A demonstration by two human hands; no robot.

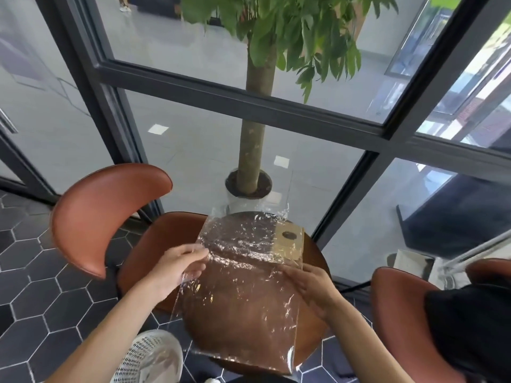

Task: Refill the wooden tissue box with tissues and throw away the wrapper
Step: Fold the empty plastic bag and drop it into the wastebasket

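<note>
Wrapper [243, 286], clear and empty, is stretched above the worktop [312, 335], left hand [179, 268] pinching one edge, right hand [315, 288] gripping the other, probably to fold it for disposal. Wooden tissue box [297, 244] stands behind.

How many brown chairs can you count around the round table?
2: the left chair beside the round table, the right chair holding a black item. More may be hidden.

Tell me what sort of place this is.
Probably a café or lounge seating corner: a small round wooden table with brown padded chairs around it, a potted tree beside tall glass walls, and a hexagon-tiled floor.
</note>
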